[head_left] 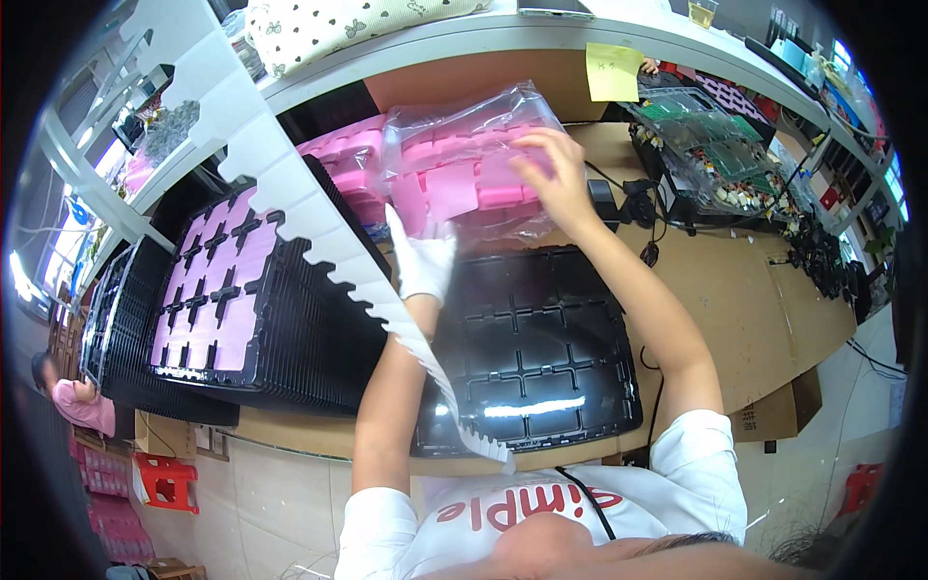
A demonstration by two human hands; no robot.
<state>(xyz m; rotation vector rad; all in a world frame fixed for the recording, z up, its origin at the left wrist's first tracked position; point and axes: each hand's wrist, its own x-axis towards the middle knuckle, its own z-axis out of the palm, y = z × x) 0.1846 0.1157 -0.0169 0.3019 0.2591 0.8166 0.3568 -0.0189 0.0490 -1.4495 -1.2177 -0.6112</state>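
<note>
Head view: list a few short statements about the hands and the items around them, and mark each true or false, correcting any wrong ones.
1. The left hand wears a white glove. True.
2. The right hand wears a matching glove. False: the right hand is bare.
3. Pink pieces show through a clear plastic bag. True.
4. The tall stack of black plastic trays stands on the person's right. False: it stands on the left.
5. A yellow sticky note hangs at the shelf edge. True.
6. Green circuit boards lie at the upper left. False: the green circuit boards lie at the upper right.
</note>
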